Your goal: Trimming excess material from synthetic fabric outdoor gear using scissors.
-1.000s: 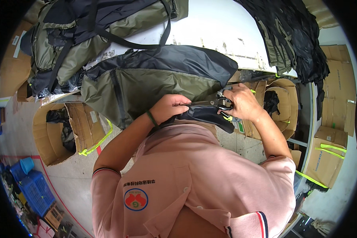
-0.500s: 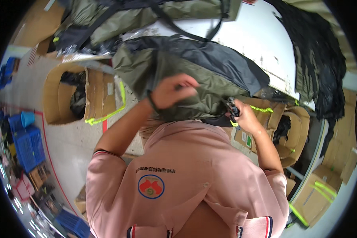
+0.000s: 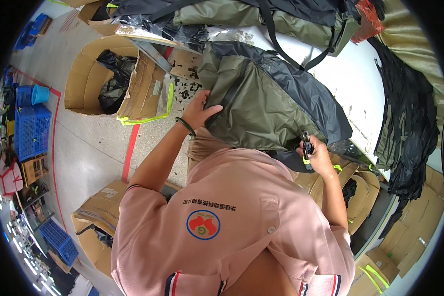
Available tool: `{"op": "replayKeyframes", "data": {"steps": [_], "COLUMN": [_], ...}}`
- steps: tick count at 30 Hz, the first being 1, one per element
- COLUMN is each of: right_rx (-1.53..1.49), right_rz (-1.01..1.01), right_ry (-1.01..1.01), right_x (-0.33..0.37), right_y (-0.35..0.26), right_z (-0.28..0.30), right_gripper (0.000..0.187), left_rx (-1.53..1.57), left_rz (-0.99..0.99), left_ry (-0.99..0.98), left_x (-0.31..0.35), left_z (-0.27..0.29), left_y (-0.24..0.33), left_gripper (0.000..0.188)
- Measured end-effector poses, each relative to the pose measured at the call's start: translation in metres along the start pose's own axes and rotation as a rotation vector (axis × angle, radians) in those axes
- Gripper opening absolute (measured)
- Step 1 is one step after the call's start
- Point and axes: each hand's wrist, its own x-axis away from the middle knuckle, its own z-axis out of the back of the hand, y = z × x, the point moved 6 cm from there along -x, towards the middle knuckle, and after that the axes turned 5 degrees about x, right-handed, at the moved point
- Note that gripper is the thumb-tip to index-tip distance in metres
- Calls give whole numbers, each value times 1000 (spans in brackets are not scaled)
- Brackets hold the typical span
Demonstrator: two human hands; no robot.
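An olive-green and black fabric bag (image 3: 261, 103) lies flat across the table's near edge, hanging down toward my lap. A dark strip, like a zipper, runs along its left part. My left hand (image 3: 200, 110) grips the bag's left edge, thumb on top and the other fingers partly hidden. At the bag's lower right corner, my right hand (image 3: 318, 155) is closed around a small black object (image 3: 307, 145) with a yellow-green bit at its lower end. Its exact kind is hard to make out. A dark band sits on my left wrist.
Another olive and black bag (image 3: 301, 24) with straps lies farther back on the white table (image 3: 362, 74). Black fabric pieces (image 3: 407, 108) hang over its right side. Cardboard boxes (image 3: 91, 74) with dark fabric stand left and right. Black scraps (image 3: 185, 89) litter the floor.
My left hand has come down from over the bag's middle to its left edge and taken hold there. My right hand keeps the black object. The whole view has shifted.
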Motion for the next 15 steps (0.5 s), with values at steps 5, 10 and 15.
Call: {"op": "replayKeyframes", "data": {"steps": [5,10,15], "right_rx": [-120,-239,-165], "right_rz": [51,-4,246], "right_ry": [-9,93,397], "right_x": [-9,-28,-89], "right_y": [-32,-52,-93], "right_z": [11,64,132], "right_gripper": [21,16,16], "left_rx": [-6,182,426], "left_rz": [46,-6,-141], "left_ry": [48,667,1273], "left_x": [4,52,125], "left_z": [52,265,477], "left_y": [7,51,49], "left_gripper": [21,10,20]}}
